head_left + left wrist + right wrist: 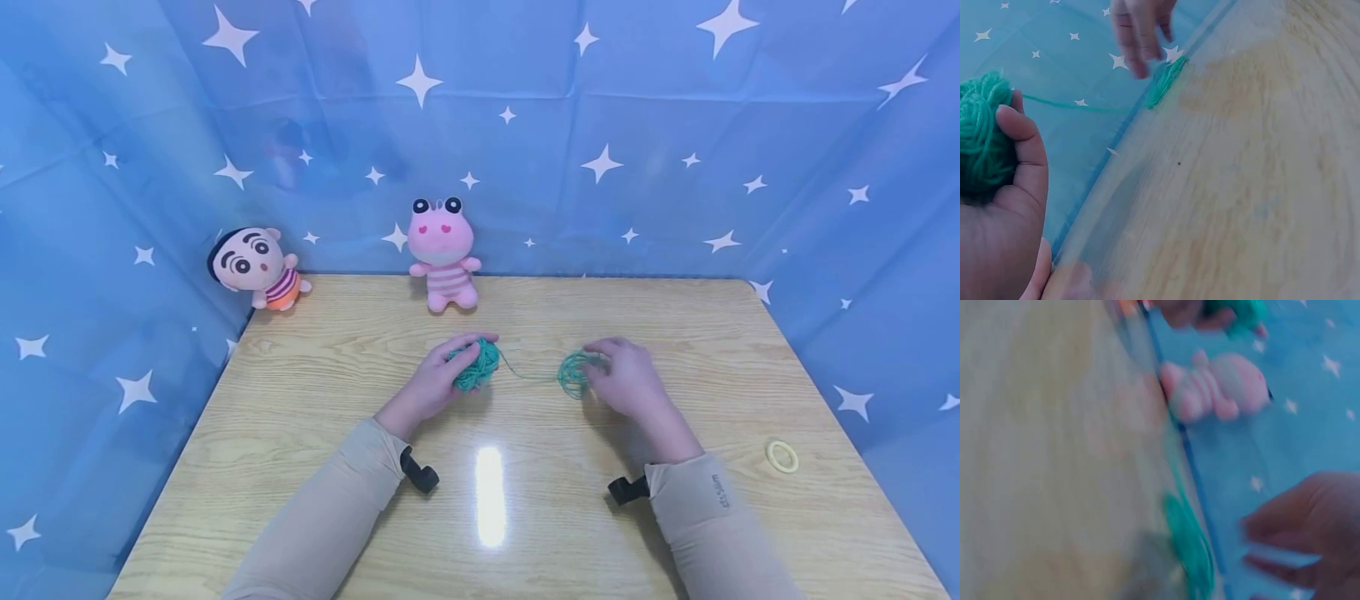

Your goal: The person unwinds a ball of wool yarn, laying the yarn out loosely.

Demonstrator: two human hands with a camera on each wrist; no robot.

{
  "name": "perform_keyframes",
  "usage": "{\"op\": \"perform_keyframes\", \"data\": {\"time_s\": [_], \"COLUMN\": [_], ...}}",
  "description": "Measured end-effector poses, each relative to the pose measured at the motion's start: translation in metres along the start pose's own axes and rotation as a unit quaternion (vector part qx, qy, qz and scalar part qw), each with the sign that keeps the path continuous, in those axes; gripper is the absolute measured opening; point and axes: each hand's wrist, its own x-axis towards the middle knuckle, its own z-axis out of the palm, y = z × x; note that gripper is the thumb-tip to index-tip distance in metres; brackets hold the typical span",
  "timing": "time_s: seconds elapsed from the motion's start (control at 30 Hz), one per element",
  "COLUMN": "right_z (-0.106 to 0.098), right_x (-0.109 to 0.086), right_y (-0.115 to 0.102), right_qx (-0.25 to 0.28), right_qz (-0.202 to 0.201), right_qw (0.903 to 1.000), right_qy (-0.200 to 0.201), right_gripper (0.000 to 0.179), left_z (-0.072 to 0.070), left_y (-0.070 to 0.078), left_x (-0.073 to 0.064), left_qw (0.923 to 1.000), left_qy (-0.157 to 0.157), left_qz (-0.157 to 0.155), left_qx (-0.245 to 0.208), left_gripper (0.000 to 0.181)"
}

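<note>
My left hand (431, 383) grips a ball of green yarn (477, 367), thumb on its near side. In the left wrist view the same ball (982, 137) sits against the palm. From it a thin green strand (534, 377) runs right to a loose coil of yarn (572, 375) lying on the table. Over that coil hovers my right hand (628, 379), its fingers loosely bent. The left wrist view shows a gap between the right fingertips and the coil (1167, 81); the right wrist view is blurred, with the hand (1310, 531) apart from the coil (1191, 550).
A pink plush toy (447, 258) with a striped body stands at the table's back edge. Another plush doll (258, 265) sits at the back left corner. To the right, a pale yellow ring (782, 457) lies on the wooden table (555, 517). A blue star-patterned curtain (525, 150) hangs behind.
</note>
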Motion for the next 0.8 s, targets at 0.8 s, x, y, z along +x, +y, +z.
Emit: {"op": "perform_keyframes", "data": {"time_s": [0.8], "right_z": [0.043], "right_x": [-0.006], "right_y": [-0.055], "right_qx": [0.136], "right_qz": [-0.115], "right_qw": [0.9835], "right_qy": [-0.030], "right_gripper": [0.019], "left_z": [0.002], "left_y": [-0.002], "left_x": [-0.001], "left_qw": [0.9967], "left_qy": [-0.016], "left_qz": [-0.030], "left_qx": [0.073], "left_gripper": [0.042]}}
